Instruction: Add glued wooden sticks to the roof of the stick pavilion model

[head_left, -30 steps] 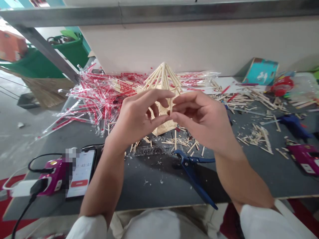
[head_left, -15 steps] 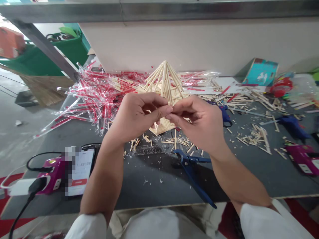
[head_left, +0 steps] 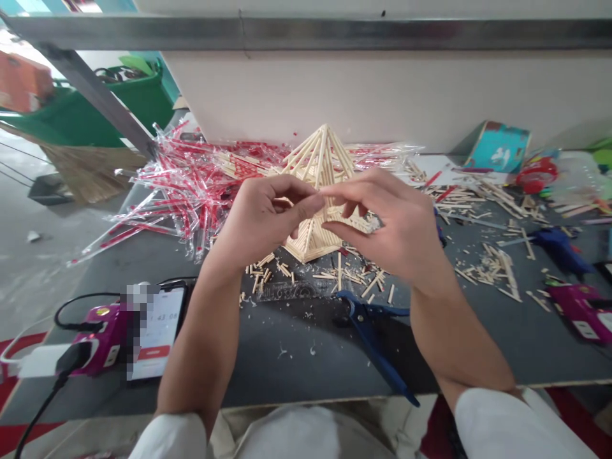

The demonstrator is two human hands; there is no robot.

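Observation:
A pyramid-shaped frame of pale wooden sticks stands on the dark workbench, its lower part showing below my hands. My left hand is curled in front of the frame, with thumb and fingers pinched close; anything between them is too small or hidden to tell. My right hand is just to its right, fingers spread and reaching over the frame's front. The two hands nearly meet at the fingertips. Much of the frame's middle is hidden behind them.
Red-printed plastic wrappers are heaped behind the frame. Cut stick pieces litter the bench. Blue-handled cutters lie in front, beside a smartphone and a magenta device. A blue glue gun lies at right.
My right hand has moved up and to the right, its fingers spreading apart. My fingertips have separated a little, and more of the frame's right side shows.

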